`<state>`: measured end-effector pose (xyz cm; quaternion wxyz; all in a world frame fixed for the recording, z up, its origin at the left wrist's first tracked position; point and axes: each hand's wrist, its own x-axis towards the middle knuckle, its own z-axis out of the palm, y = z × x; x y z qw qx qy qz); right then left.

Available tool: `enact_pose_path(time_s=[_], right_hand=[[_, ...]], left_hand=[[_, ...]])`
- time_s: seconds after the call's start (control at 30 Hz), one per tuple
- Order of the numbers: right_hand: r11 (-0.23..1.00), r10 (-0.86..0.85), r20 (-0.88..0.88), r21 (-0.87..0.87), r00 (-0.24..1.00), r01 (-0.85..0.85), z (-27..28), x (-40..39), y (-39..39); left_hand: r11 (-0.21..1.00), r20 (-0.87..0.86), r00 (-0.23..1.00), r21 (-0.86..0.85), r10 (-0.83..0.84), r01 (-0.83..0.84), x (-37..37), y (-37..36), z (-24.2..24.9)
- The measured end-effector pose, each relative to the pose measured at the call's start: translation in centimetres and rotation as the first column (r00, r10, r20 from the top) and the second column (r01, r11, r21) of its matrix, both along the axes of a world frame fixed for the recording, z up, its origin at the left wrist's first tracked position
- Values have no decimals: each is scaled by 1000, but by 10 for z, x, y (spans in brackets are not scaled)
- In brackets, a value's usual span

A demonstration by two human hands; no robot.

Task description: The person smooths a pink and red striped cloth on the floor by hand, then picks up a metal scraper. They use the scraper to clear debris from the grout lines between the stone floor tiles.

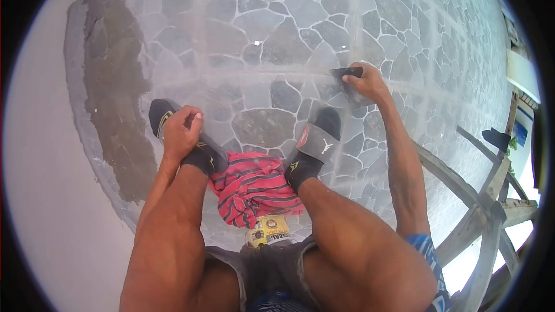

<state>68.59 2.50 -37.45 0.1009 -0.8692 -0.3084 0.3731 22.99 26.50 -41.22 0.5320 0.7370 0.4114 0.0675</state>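
My right hand point(370, 85) grips a thin dark flat scraper point(343, 73), its edge down at a pale joint line of the stone-patterned tile floor point(272, 40). My left hand point(182, 133) is closed in a loose fist above my left foot; I see nothing in it. Both feet wear dark socks and slide sandals; the right sandal point(318, 142) has a white figure on its strap. Between my feet lies a crumpled pink cloth with dark stripes point(254, 182). Behind it, close to my body, stands a yellow-and-white labelled can point(270, 231).
A rough brown-grey strip point(113, 81) runs along the left edge of the tiles, beside a white wall point(46, 156). Wooden beams point(485, 208) cross at the right. Two small white bits, one a white chip point(256, 43), lie on the floor ahead.
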Motion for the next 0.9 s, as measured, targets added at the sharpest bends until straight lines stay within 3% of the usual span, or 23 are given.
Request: enact_pose_path(time_s=[0.03, 0.13, 0.23, 0.37, 0.47, 0.57, 0.7, 0.9], right_hand=[[1000, -2, 8, -14, 1000, 2, -1, 1, 0], [955, -296, -106, -35, 949, 294, 2, 18, -7], [997, -52, -89, 53, 995, 57, 9, 15, -2], [998, 64, -83, -19, 994, -66, 13, 12, 3], [988, 42, -22, 147, 999, -38, 10, 7, -5], [994, -109, -10, 20, 994, 110, 0, 3, -20], [968, -239, -125, -103, 963, 227, 10, -14, -20], [941, -337, -73, -20, 939, 337, -8, -29, -36]], left_hand=[[1000, 0, 1000, 16, 0, 1, -4, -1, -2], [997, -19, 999, -63, 31, -32, 2, -2, 9], [999, -31, 1000, -53, 7, -9, 1, -1, 5], [996, -61, 995, -49, -78, 75, -3, 3, 4], [995, -51, 997, -75, -65, 61, -4, 3, 4], [994, -39, 997, -84, -67, 63, -5, 3, 4], [995, -36, 997, -76, -67, 64, -5, 4, 4], [994, -36, 997, -90, -61, 57, -7, 3, 1]])
